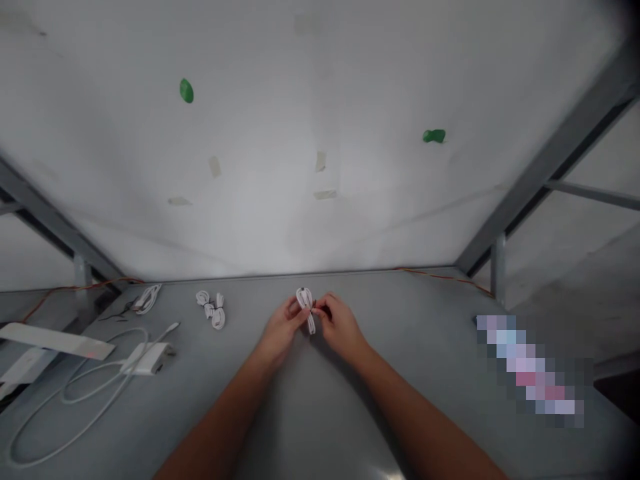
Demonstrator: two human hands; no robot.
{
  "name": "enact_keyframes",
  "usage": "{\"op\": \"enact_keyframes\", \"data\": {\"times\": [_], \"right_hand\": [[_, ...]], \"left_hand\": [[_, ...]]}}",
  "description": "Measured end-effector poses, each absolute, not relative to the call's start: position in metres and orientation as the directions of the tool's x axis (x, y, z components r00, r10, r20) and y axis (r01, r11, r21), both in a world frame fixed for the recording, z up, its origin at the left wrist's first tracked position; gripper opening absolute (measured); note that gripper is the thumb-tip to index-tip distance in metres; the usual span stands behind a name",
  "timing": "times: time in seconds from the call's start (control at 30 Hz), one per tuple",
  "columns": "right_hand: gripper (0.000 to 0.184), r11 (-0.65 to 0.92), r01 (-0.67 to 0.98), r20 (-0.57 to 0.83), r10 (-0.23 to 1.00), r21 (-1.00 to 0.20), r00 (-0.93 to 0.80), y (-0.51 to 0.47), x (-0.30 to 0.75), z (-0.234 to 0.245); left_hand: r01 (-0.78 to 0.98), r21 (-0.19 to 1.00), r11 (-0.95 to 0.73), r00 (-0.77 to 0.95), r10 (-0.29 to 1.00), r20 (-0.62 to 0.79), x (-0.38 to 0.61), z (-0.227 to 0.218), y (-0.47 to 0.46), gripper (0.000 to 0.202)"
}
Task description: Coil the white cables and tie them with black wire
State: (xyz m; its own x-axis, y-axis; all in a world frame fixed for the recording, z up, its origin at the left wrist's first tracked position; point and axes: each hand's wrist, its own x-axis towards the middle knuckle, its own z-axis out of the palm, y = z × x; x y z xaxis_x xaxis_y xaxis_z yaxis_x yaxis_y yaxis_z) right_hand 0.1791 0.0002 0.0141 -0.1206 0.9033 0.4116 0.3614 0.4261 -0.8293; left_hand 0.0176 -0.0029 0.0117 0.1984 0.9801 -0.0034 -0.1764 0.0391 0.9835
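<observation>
A coiled white cable (304,297) is held above the grey table, its loops pointing up and a short end hanging below. My left hand (283,327) is closed on the bundle from the left, thumb and fingers pinching its middle. On the other side my right hand (341,325) is closed too, fingertips pressed together at a thin dark tie (314,305) around the cable's waist. The exact grip on the tie is partly hidden by the fingers. Two tied white cable bundles (213,309) lie to the left of my hands.
Farther left lie another white cable (149,299) with a dark tie, a white power adapter (147,359) with a long looping cord, and a white power strip (57,340). A blurred-out object (530,367) is at right. A white wall (260,227) rises behind the table (310,427).
</observation>
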Motion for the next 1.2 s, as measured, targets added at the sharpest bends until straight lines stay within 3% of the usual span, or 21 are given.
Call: {"op": "enact_keyframes", "data": {"times": [0.07, 0.13, 0.23, 0.3, 0.4, 0.53, 0.63, 0.77, 0.87, 0.97, 1.07, 1.13, 1.2], "right_hand": [[0.013, 0.314, 0.311, 0.310, 0.949, -0.897, -0.064, 0.004, 0.177, 0.006], [0.016, 0.192, 0.240, 0.192, 0.981, -0.952, -0.024, 0.010, 0.175, -0.003], [0.025, 0.077, 0.148, 0.084, 0.996, -0.986, 0.036, 0.015, 0.176, -0.012], [0.030, 0.067, 0.106, 0.075, 0.995, -0.992, 0.067, 0.016, 0.177, -0.012], [0.028, 0.165, 0.120, 0.170, 0.985, -0.979, 0.039, 0.012, 0.179, -0.001], [0.016, 0.377, 0.235, 0.367, 0.926, -0.896, -0.088, -0.001, 0.180, 0.020], [0.012, 0.488, 0.341, 0.440, 0.873, -0.804, -0.210, -0.007, 0.182, 0.029], [0.011, 0.445, 0.386, 0.405, 0.895, -0.808, -0.185, -0.003, 0.181, 0.023], [0.012, 0.217, 0.297, 0.202, 0.976, -0.930, -0.078, 0.004, 0.180, 0.012], [0.022, -0.115, 0.047, -0.121, 0.981, -0.992, -0.149, 0.008, 0.182, 0.006], [0.033, -0.330, -0.162, -0.266, 0.908, -0.930, -0.323, 0.009, 0.185, 0.005], [0.035, -0.297, -0.191, -0.226, 0.919, -0.936, -0.322, 0.012, 0.187, 0.004], [0.030, -0.157, -0.117, -0.128, 0.966, -0.981, -0.223, 0.016, 0.189, 0.002]], "left_hand": [[0.045, 0.982, -0.183, 0.162, 0.971, 0.174, 0.013, 0.016, -0.004, 0.033], [0.301, 0.877, -0.374, 0.158, 0.927, 0.341, 0.011, 0.020, -0.007, 0.018], [0.488, 0.748, -0.450, 0.194, 0.892, 0.409, 0.012, 0.023, -0.013, 0.019], [0.412, 0.832, -0.370, 0.249, 0.925, 0.288, 0.013, 0.025, -0.015, 0.022], [0.109, 0.991, -0.076, 0.353, 0.935, 0.033, 0.012, 0.026, -0.014, 0.031], [-0.021, 0.951, 0.309, 0.430, 0.862, -0.271, 0.010, 0.026, -0.010, 0.074], [-0.125, 0.849, 0.514, 0.444, 0.794, -0.415, 0.011, 0.023, -0.008, 0.062], [-0.175, 0.914, 0.367, 0.304, 0.903, -0.304, 0.013, 0.017, -0.006, 0.037], [0.112, 0.992, 0.054, 0.207, 0.975, -0.076, 0.013, 0.016, -0.006, 0.035], [0.376, 0.879, -0.293, 0.222, 0.949, 0.222, 0.014, 0.019, -0.009, 0.028], [0.440, 0.795, -0.417, 0.264, 0.907, 0.329, 0.015, 0.018, -0.011, 0.026], [0.436, 0.806, -0.400, 0.220, 0.916, 0.335, 0.015, 0.012, -0.008, 0.026], [0.424, 0.846, -0.324, 0.154, 0.946, 0.285, 0.013, 0.003, -0.001, 0.027]]}}
